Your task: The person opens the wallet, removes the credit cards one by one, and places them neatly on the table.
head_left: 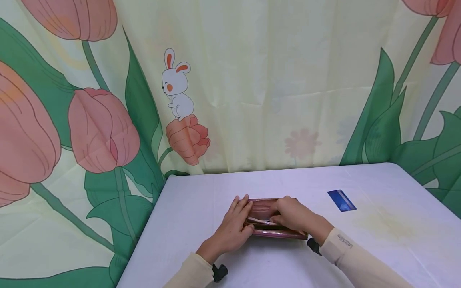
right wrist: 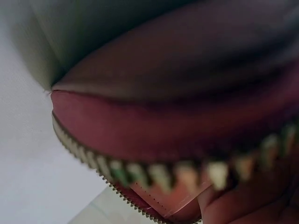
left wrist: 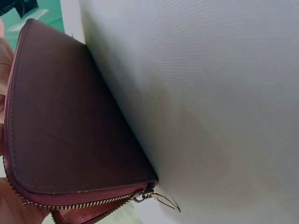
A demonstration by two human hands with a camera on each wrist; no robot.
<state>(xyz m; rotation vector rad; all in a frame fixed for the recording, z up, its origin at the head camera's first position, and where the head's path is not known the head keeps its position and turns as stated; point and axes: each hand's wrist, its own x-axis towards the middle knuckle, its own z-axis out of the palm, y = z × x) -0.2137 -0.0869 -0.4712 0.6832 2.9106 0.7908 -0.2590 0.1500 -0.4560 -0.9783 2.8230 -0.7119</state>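
White tabletop (head_left: 392,216) leaves room around the wallet (head_left: 279,233), left hand (head_left: 233,226) gripping its edges, right hand (head_left: 293,214) inside, hold unclear.

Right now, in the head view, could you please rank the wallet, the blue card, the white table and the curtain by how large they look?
1. Curtain
2. White table
3. Wallet, partly hidden
4. Blue card

Before you, a brownish wallet (head_left: 281,233) with a reddish lining and a toothed metal zipper (left wrist: 88,204) stands unzipped on the white tabletop (head_left: 194,208), its mouth spread upward. Your left hand (head_left: 234,225) grips its left end, thumb on the near edge; your right hand (head_left: 293,213) reaches inside, near a pale strip (head_left: 257,220).
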